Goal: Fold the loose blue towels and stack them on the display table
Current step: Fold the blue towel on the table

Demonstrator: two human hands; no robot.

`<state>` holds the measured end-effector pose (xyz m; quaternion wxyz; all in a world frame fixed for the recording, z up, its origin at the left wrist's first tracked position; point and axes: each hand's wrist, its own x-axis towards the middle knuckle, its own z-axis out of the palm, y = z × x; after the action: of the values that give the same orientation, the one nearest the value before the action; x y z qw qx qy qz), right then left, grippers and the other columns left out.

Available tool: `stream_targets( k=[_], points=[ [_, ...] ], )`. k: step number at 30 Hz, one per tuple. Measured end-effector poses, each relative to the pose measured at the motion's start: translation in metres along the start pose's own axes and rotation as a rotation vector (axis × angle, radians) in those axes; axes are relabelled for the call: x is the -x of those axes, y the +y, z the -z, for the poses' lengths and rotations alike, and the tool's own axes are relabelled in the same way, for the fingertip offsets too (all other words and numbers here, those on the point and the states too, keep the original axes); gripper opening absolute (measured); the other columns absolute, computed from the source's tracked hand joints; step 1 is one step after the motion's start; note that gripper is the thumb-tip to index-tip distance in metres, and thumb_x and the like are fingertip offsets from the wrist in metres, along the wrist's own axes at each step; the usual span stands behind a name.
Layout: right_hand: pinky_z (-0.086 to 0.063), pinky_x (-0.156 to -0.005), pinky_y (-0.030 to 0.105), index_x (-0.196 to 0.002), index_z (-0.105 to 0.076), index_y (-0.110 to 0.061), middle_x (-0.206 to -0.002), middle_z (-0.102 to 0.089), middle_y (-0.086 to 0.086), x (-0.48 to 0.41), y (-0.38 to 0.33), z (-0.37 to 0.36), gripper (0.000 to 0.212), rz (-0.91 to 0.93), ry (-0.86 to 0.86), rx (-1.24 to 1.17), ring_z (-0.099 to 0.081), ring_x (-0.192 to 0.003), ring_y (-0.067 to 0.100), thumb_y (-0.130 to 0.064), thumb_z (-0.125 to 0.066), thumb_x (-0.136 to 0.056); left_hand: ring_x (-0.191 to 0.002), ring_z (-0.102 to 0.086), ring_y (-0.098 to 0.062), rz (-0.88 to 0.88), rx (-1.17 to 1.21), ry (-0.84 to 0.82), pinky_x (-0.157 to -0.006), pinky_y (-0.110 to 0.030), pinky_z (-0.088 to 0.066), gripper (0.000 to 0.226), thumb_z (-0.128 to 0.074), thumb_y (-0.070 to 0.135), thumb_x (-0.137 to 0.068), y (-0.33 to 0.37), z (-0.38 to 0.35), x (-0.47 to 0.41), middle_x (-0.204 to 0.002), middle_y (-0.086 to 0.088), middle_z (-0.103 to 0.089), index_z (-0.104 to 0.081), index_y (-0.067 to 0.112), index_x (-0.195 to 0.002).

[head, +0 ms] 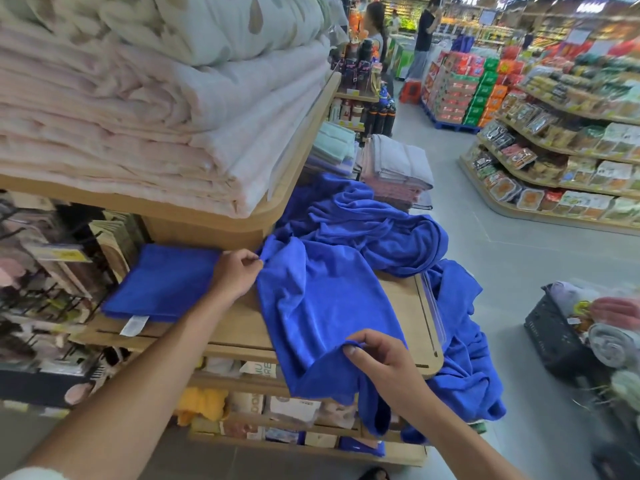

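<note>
A loose blue towel (325, 306) lies spread across the wooden worktop (398, 306), its near part hanging over the front. The left hand (237, 273) pinches its far left corner; the right hand (384, 362) pinches its near edge. A folded blue towel (162, 282) sits left of it. More crumpled blue towels (374, 223) are heaped behind it.

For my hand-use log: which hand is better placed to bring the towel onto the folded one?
Left, probably. The left hand pinches a corner of the loose towel right beside the folded towel; the right hand pinches its near edge, farther off.
</note>
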<state>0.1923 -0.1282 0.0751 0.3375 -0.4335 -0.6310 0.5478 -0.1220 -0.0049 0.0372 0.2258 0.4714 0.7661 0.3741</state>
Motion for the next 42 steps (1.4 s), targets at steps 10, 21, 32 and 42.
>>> stream_targets(
  k=[10,21,32,42],
  points=[
    [-0.045,-0.07,0.029,-0.084,-0.072,-0.026,-0.076,-0.064,0.014,-0.008,0.003,-0.023,0.022,0.001,-0.076,0.026,-0.058,-0.074,0.013,-0.016,-0.063,-0.101,-0.074,-0.07,-0.023,0.594,0.857,-0.548,-0.069,-0.034,-0.059,0.027,-0.06,0.039,-0.093,-0.034,0.023,0.08,-0.082,-0.008,-0.072,-0.074,0.019,-0.085],
    [-0.036,-0.068,0.041,-0.087,-0.073,-0.021,-0.08,-0.056,0.033,0.009,0.008,-0.017,0.017,-0.012,-0.102,-0.003,-0.049,-0.073,0.024,-0.031,-0.065,-0.098,-0.097,-0.061,-0.014,-0.028,0.088,0.123,-0.077,-0.03,-0.044,0.035,-0.075,0.049,-0.082,-0.007,-0.005,0.014,-0.105,0.008,-0.066,-0.06,0.025,-0.102],
    [-0.033,-0.066,0.037,-0.088,-0.074,-0.025,-0.072,-0.056,0.005,0.017,0.009,-0.013,0.017,-0.029,-0.065,-0.003,-0.046,-0.071,0.02,-0.039,-0.066,-0.093,-0.097,-0.064,-0.033,-0.159,-0.283,-0.051,-0.079,-0.039,-0.051,0.009,-0.063,0.027,-0.087,0.031,0.0,-0.021,-0.099,-0.009,-0.07,-0.065,0.018,-0.085],
    [-0.03,-0.059,0.031,-0.086,-0.07,-0.026,-0.063,-0.049,-0.003,0.003,0.0,-0.003,0.016,0.028,-0.005,0.031,-0.04,-0.062,0.014,-0.03,-0.064,-0.101,-0.084,-0.064,-0.021,0.137,0.846,-0.314,-0.078,-0.029,-0.052,0.012,-0.056,0.006,-0.101,0.061,0.021,0.042,-0.092,-0.015,-0.069,-0.067,0.001,-0.103]
  ],
)
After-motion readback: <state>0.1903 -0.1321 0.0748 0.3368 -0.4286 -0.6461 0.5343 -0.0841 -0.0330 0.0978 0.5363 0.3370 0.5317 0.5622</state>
